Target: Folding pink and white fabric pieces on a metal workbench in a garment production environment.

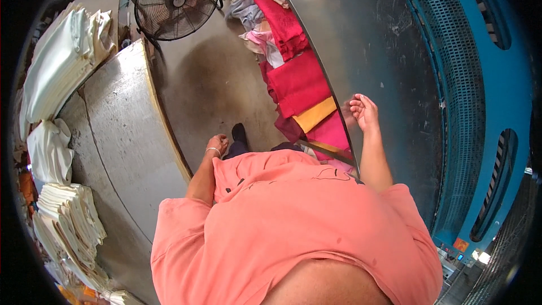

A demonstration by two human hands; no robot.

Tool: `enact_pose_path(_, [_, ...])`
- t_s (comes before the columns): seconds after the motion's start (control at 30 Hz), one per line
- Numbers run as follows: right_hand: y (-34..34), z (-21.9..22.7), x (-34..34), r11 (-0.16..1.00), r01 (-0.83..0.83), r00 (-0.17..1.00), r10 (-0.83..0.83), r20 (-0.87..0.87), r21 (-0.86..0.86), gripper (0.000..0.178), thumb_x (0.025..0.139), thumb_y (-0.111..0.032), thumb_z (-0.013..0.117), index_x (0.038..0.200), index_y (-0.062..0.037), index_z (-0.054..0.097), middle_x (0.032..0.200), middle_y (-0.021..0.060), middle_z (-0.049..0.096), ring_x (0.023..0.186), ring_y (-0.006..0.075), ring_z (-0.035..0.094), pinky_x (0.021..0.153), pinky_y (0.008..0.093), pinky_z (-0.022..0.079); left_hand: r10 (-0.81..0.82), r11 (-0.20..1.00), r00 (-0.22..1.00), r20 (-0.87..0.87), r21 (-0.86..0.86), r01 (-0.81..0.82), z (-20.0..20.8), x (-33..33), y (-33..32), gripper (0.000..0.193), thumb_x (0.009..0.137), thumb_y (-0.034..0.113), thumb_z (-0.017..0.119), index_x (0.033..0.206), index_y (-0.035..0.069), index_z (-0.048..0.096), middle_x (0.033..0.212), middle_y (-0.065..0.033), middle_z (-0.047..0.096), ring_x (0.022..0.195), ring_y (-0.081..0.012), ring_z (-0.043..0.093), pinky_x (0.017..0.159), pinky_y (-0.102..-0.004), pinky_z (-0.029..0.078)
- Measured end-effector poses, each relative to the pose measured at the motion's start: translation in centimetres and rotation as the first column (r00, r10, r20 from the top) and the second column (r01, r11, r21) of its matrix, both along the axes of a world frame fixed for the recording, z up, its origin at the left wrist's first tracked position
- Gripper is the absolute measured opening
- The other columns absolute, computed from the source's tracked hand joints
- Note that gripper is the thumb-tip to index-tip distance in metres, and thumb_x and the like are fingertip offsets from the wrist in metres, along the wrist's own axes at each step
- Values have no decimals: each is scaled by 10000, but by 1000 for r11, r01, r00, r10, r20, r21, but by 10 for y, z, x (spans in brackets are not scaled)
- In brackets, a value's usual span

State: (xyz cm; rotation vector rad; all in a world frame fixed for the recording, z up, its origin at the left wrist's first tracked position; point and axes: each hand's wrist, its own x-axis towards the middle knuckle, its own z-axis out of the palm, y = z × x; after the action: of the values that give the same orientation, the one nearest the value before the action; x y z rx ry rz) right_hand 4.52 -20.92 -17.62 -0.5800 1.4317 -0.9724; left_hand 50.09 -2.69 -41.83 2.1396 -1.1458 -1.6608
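Observation:
My right hand (364, 112) is raised over the near-left edge of the grey metal tabletop (384, 68). Its fingers are loosely bent and apart, with nothing in them. My left hand (218, 143), with a thin band at the wrist, hangs low by my side, between my body and the left table. It looks loose and holds nothing visible, though its fingers partly point away from view. Nearest to my right hand, below the tabletop's edge, lie folded red cloths (299, 82), a yellow cloth (314, 114) and a bright pink cloth (330, 133).
On the left, a worn table (127, 113) bears stacks of folded white cloth (62, 62) and cream cloth (70, 220). A black floor fan (178, 3) stands ahead. A large blue machine (508, 90) with a perforated belt (451, 68) borders the metal tabletop on the right.

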Motion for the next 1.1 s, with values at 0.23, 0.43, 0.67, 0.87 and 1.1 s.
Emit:
enact_pose_path(0.23, [1,-2,-2,1000,-1,1000,1,-15,17,193,887,-207,458,927,-39,545,711,109,626,528,150,596,405,210,450,3,1000,1000,22,14,-3,1,-5,1,333,784,240,532,1041,37,595,1001,-185,603,956,-306,577,839,-347,441])
enact_pose_path(0.43, [3,-2,-6,1000,-15,1000,15,-1,2,187,880,-206,475,931,-40,544,721,106,624,538,148,596,414,210,453,-12,997,1000,2,-82,12,-9,-4,6,312,809,180,530,1042,-24,564,788,-121,627,620,-158,569,540,-272,458])
enact_pose_path(0.67, [0,-2,-5,1000,-20,1000,20,2,-6,187,884,-195,465,942,-32,535,723,111,622,539,152,596,413,217,460,71,997,996,-48,-8,-72,-8,-6,14,334,788,203,525,1052,6,581,1005,-187,606,934,-287,594,817,-320,456])
enact_pose_path(0.87, [1,-3,-6,1000,-16,1000,16,11,4,196,885,-196,457,948,-27,534,724,116,622,539,159,599,408,219,464,105,994,994,-34,12,-105,-12,-6,16,335,780,197,526,1053,11,584,1010,-188,603,940,-287,592,824,-320,454])
enact_pose_path(1.1, [3,-3,-5,1000,-3,1000,3,11,-19,207,884,-194,453,943,-13,534,728,131,623,541,169,602,423,236,485,77,997,997,-22,14,-77,1,-15,5,338,780,204,531,1052,12,585,1004,-190,604,940,-288,592,826,-324,450])
